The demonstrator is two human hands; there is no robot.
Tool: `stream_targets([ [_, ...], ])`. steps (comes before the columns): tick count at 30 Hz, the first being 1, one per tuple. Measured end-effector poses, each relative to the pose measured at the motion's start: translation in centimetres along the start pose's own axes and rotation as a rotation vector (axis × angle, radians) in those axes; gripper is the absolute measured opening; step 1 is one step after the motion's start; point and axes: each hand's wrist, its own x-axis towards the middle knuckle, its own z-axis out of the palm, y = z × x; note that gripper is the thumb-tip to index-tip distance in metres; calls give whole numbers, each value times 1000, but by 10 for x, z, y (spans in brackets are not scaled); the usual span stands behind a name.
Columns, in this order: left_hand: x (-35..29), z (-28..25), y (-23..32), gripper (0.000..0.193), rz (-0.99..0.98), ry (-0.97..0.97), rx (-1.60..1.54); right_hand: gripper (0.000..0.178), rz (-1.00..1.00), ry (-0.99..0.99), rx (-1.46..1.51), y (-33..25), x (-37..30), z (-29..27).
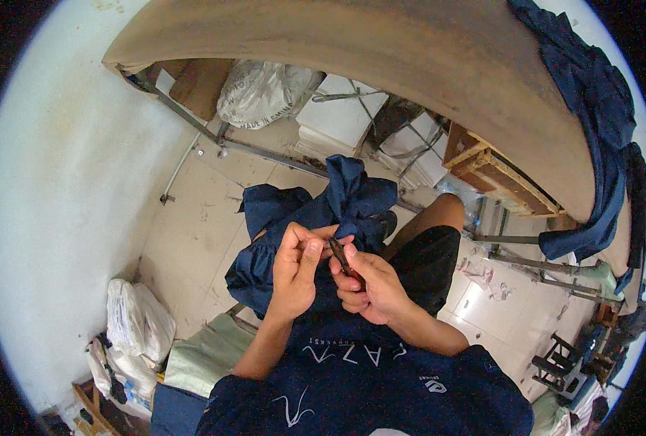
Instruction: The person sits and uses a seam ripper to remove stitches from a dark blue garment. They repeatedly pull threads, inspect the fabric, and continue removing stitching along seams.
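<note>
A navy blue cloth garment [283, 211] lies bunched across my lap, with one part standing up in folds. My left hand [296, 265] is closed in a pinch at the spot where this cloth gathers. The exact bit between its fingertips is too small to make out. Close beside it, my right hand [370, 287] is wrapped round a small dark tool with a reddish handle, which looks like thread snips [342, 260]. The tips of the snips point up toward the left fingertips and the gathered cloth.
Ahead stands a table with a brown cover [381, 43]; more navy cloth [592, 94] hangs over its right end. Below it are a white plastic bag [261, 94], tied stacks of white sheets [337, 116] and a wooden drawer [501, 174]. White bags [137, 320] lie at left.
</note>
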Motion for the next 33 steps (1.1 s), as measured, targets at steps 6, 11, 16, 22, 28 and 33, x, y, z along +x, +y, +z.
stream_targets([
  [6, -1, -1, -3, 20, 60, -20, 61, 36, -49, 20, -29, 4, 3, 2],
  [11, -5, -6, -2, 18, -3, -4, -32, 41, -208, 32, -217, 4, -2, 0],
  [16, -5, -12, 3, 19, -55, -3, -47, 54, -569, 16, -533, -20, -6, -12],
  [22, -5, -12, 3, 21, -12, -39, -92, 52, -982, 275, -1303, -45, 8, -1],
  [28, 10, -51, 44, 47, 257, 393, 677, 26, -779, 394, -1143, -38, 19, -40],
  [33, 31, -222, 36, 39, 513, 998, 1111, 21, -891, 144, -716, -44, 6, -60],
])
